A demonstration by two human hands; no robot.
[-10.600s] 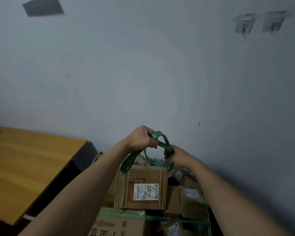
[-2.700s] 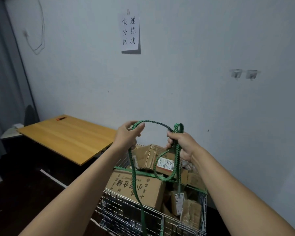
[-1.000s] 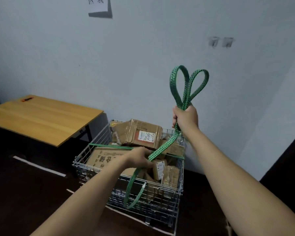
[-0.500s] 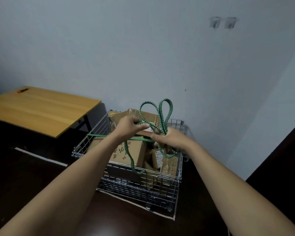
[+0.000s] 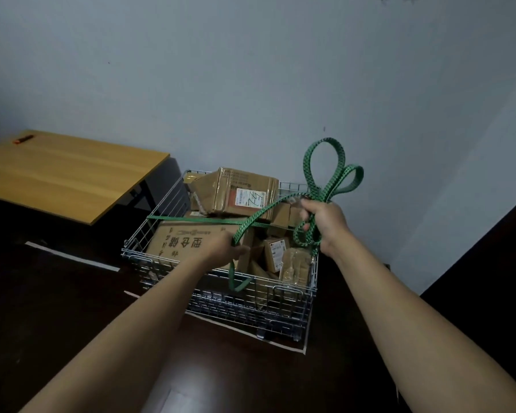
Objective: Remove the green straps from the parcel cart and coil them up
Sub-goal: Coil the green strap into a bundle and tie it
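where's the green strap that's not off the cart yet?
Head view, centre-left: the flat green strap spans the top of the silver wire parcel cart, side to side, along the far edge of the large printed cardboard box.

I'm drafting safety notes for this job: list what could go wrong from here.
1. The loops of the green strap fan loosely above the right hand; they may spring apart.
2. Its tail dangles below the left hand near the cart mesh and could snag.
3. A second strap crosses the cart beneath; the two might tangle.
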